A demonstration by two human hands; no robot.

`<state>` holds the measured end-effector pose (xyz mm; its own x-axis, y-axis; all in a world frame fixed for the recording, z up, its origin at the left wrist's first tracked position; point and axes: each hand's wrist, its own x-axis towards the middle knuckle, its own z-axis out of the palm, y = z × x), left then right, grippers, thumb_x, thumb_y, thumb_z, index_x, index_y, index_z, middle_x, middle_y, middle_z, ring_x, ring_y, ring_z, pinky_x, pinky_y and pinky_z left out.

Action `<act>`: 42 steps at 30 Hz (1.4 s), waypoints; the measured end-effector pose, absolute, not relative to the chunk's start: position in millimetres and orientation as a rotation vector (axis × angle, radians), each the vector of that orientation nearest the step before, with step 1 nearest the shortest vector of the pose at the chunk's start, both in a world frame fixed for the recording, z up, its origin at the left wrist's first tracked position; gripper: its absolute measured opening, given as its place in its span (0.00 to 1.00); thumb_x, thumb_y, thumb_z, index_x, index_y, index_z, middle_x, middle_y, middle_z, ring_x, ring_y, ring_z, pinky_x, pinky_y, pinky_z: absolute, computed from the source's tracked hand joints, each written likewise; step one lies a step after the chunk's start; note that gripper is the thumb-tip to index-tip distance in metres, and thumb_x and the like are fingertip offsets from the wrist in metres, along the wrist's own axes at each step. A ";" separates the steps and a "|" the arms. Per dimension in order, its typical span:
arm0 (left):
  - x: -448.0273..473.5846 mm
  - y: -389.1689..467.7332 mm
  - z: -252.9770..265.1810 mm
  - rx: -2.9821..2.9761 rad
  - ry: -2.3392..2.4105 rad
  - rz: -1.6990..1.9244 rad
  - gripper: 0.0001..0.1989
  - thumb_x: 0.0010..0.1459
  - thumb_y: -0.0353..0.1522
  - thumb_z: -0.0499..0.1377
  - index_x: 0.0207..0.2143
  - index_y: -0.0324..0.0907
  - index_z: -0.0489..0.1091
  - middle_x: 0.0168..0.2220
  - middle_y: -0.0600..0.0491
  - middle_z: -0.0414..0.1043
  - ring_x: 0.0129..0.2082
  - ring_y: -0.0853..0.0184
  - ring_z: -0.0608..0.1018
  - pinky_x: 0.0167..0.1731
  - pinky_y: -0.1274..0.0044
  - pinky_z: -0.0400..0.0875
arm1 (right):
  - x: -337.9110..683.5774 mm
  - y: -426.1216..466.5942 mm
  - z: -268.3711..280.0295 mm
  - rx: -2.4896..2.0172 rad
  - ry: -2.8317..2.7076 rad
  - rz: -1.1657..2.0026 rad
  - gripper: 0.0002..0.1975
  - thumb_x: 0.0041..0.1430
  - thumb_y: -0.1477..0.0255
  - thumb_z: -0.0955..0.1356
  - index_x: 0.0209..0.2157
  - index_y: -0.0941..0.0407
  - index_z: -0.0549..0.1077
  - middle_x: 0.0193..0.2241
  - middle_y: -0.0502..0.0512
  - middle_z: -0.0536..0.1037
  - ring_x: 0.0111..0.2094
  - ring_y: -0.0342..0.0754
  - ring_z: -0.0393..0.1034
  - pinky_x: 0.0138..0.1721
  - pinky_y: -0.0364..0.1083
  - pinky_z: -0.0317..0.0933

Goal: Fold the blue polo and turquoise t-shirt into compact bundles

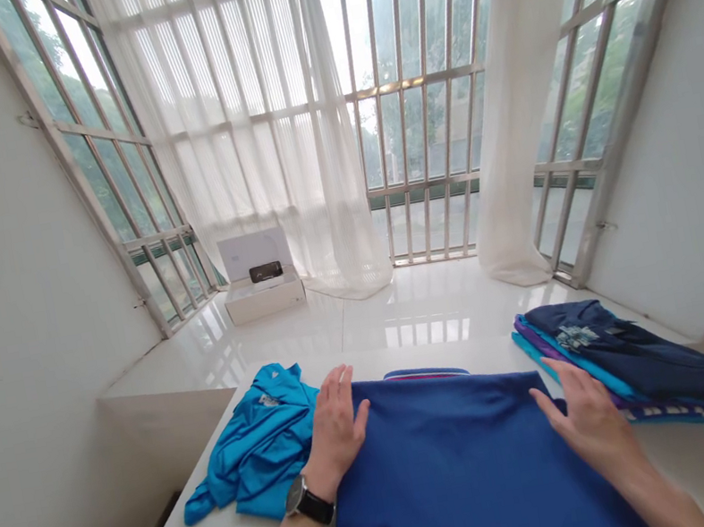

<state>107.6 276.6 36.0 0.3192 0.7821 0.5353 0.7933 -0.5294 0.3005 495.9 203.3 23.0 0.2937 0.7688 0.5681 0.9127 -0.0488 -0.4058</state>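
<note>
A dark blue shirt (455, 463) lies folded into a broad rectangle on the white table, and a striped collar (426, 373) peeks out past its far edge. At the shirt's upper left corner rests my left hand (336, 425), fingers stretched out, with a watch on the wrist. My right hand (582, 409) is at the upper right corner, its fingers spread and thumb apart over the cloth. Neither hand grips the fabric. Just left of my left hand is a crumpled bright blue shirt (269, 451).
A pile of folded clothes (641, 358), navy on top, lies at the table's right side. Behind, on the glossy white sill (363, 325), stands an open white box (266, 297) with a black device (265, 271). Sheer curtains (248, 136) hang before barred windows.
</note>
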 end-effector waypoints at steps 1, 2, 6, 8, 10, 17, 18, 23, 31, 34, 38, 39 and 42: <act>110.5 272.2 37.8 -2.617 -1.442 -0.909 0.27 0.66 0.38 0.51 0.66 0.42 0.53 0.66 0.44 0.56 0.68 0.54 0.55 0.64 0.60 0.56 | 481.6 200.5 24.8 -1.827 -1.560 -0.298 0.33 0.61 0.51 0.56 0.56 0.60 0.66 0.55 0.68 0.70 0.57 0.62 0.65 0.59 0.59 0.58; 113.2 268.0 38.3 -2.706 -1.379 -0.793 0.29 0.66 0.41 0.51 0.67 0.44 0.52 0.67 0.46 0.53 0.68 0.53 0.52 0.64 0.59 0.54 | 464.9 197.9 24.8 -1.821 -1.632 -0.288 0.33 0.62 0.50 0.56 0.57 0.59 0.66 0.57 0.67 0.69 0.60 0.62 0.61 0.60 0.59 0.56; 117.9 258.4 31.6 -2.919 -1.339 -0.416 0.32 0.66 0.50 0.48 0.69 0.51 0.48 0.71 0.48 0.45 0.69 0.50 0.49 0.65 0.53 0.48 | 396.9 190.8 8.0 -2.068 -1.823 -0.122 0.40 0.59 0.44 0.58 0.65 0.53 0.59 0.67 0.65 0.55 0.66 0.68 0.50 0.60 0.63 0.54; 117.4 258.2 28.2 -2.939 -1.389 -0.361 0.33 0.66 0.52 0.44 0.69 0.52 0.47 0.71 0.48 0.44 0.69 0.51 0.50 0.65 0.53 0.47 | 378.1 190.2 -1.7 -2.217 -1.850 -0.104 0.44 0.57 0.42 0.58 0.67 0.53 0.56 0.68 0.67 0.53 0.66 0.72 0.48 0.61 0.67 0.49; 117.2 259.5 27.6 -2.938 -1.427 -0.353 0.33 0.66 0.54 0.43 0.69 0.52 0.47 0.71 0.48 0.44 0.69 0.51 0.49 0.66 0.53 0.45 | 372.9 192.2 -6.0 -2.289 -1.898 -0.084 0.45 0.56 0.41 0.57 0.67 0.54 0.55 0.68 0.67 0.54 0.66 0.73 0.47 0.62 0.69 0.44; 129.7 251.3 30.0 -2.870 -1.699 -0.311 0.39 0.63 0.58 0.39 0.69 0.49 0.47 0.71 0.45 0.39 0.70 0.48 0.43 0.65 0.51 0.37 | 403.5 224.9 12.4 -2.130 -2.181 0.065 0.44 0.58 0.39 0.52 0.68 0.50 0.50 0.69 0.64 0.51 0.69 0.66 0.41 0.65 0.65 0.39; 132.6 245.5 29.8 -2.855 -1.751 -0.285 0.41 0.62 0.59 0.40 0.70 0.47 0.46 0.71 0.44 0.37 0.70 0.45 0.42 0.64 0.49 0.36 | 409.5 231.5 16.5 -2.060 -2.243 0.091 0.43 0.58 0.40 0.53 0.68 0.49 0.50 0.69 0.62 0.50 0.69 0.64 0.40 0.66 0.64 0.39; 143.4 196.9 38.7 -2.785 -1.876 -0.185 0.46 0.57 0.62 0.44 0.69 0.45 0.49 0.70 0.37 0.41 0.67 0.33 0.47 0.59 0.42 0.44 | 424.9 244.7 36.2 -1.877 -2.391 0.064 0.42 0.57 0.42 0.59 0.66 0.51 0.58 0.69 0.61 0.53 0.69 0.62 0.41 0.67 0.61 0.39; 149.7 147.0 77.6 -2.775 -1.592 -0.067 0.20 0.60 0.45 0.59 0.45 0.40 0.76 0.43 0.37 0.75 0.46 0.45 0.75 0.49 0.52 0.65 | 368.7 163.8 21.5 -2.133 -2.093 0.055 0.40 0.60 0.42 0.56 0.65 0.53 0.61 0.66 0.65 0.60 0.66 0.69 0.49 0.63 0.63 0.50; 149.5 151.2 76.2 -2.964 -1.339 -0.260 0.18 0.61 0.44 0.58 0.45 0.41 0.75 0.49 0.40 0.73 0.52 0.49 0.73 0.54 0.57 0.64 | 355.2 144.5 12.3 -2.140 -2.085 0.059 0.42 0.59 0.42 0.56 0.66 0.53 0.58 0.67 0.66 0.57 0.67 0.72 0.46 0.64 0.67 0.46; 141.5 155.0 58.3 -3.131 -1.077 -0.439 0.28 0.67 0.46 0.49 0.64 0.44 0.59 0.68 0.46 0.54 0.67 0.53 0.57 0.65 0.60 0.50 | 355.0 143.5 13.9 -2.080 -2.138 0.082 0.41 0.60 0.42 0.55 0.67 0.53 0.55 0.68 0.67 0.53 0.68 0.71 0.42 0.64 0.69 0.40; 139.8 154.7 53.3 -3.145 -1.073 -0.434 0.30 0.67 0.46 0.48 0.66 0.45 0.54 0.69 0.47 0.50 0.68 0.54 0.54 0.66 0.59 0.47 | 356.8 146.2 15.6 -2.051 -2.171 0.103 0.41 0.60 0.42 0.55 0.67 0.52 0.54 0.68 0.67 0.51 0.68 0.70 0.41 0.64 0.69 0.39; 141.8 152.9 40.2 -3.109 -1.181 -0.422 0.33 0.67 0.49 0.46 0.68 0.44 0.51 0.70 0.45 0.46 0.69 0.52 0.51 0.66 0.57 0.45 | 364.2 160.5 21.8 -1.920 -2.295 0.168 0.40 0.61 0.42 0.54 0.68 0.49 0.51 0.69 0.65 0.48 0.69 0.67 0.37 0.65 0.69 0.37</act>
<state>141.8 152.9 40.2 0.7233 0.6724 0.1574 0.6197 -0.7326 0.2815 364.2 160.5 21.8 -0.1731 0.9841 0.0389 0.9680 0.1773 -0.1777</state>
